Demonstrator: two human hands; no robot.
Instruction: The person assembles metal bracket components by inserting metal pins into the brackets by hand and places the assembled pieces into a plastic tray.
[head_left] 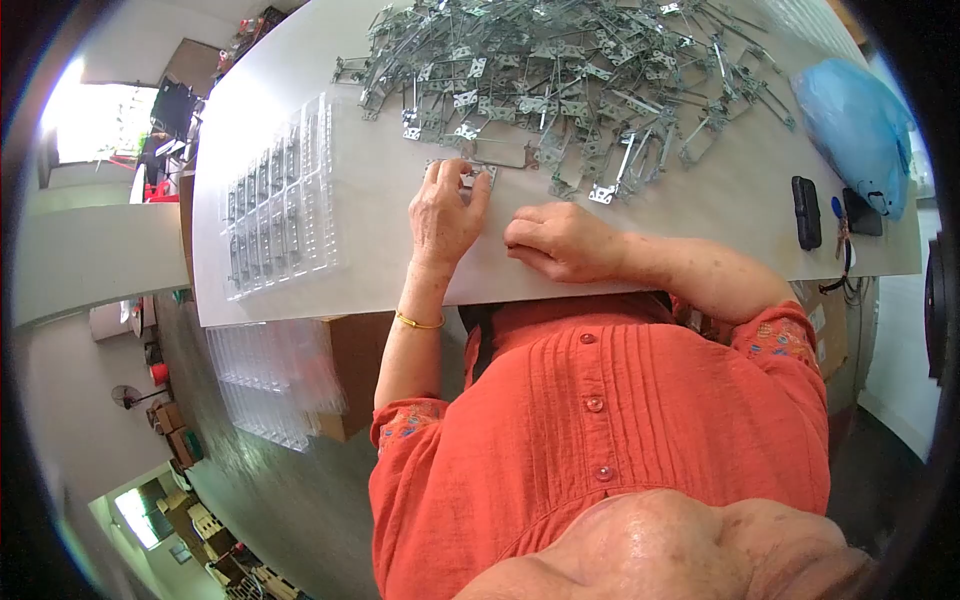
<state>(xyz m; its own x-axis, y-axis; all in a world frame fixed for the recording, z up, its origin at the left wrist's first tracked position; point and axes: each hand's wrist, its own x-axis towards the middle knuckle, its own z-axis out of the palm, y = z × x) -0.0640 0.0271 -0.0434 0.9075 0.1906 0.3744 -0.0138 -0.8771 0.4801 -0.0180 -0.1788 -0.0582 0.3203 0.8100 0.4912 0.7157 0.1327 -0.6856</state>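
Surface: white tabletop (375, 215), with a grey floor (300, 480) at lower left and a bright window (105, 122) at far upper left. Person in an orange-red buttoned top (640, 400) sits at the near edge.

Left grip (474, 178): palm down at the near side of the heap, fingertips at a small silver metal plate (487, 173) with holes, which lies under and between thumb and fingers. Thumb stands apart from index; whether the plate is pinched cannot be told. Yellow metal bangle (418, 323) on that wrist.

Right grip (512, 246): nearer the body, just beside the left one, fingers curled inward above the tabletop. Contact of thumb with fingertips, and any contents, cannot be told.

Beyond both grips: large tangled heap of silver metal brackets with thin rods (560, 85). Left of the left grip: clear plastic compartment tray (318, 215), rows of metal parts in some compartments. Below that tray, off the table edge: stacked clear plastic trays (265, 380) beside a brown cardboard box (352, 370).

Well right of the right grip: black oblong case (806, 213), scissors (843, 235), dark flat pouch (863, 214), translucent blue plastic bag (855, 125).
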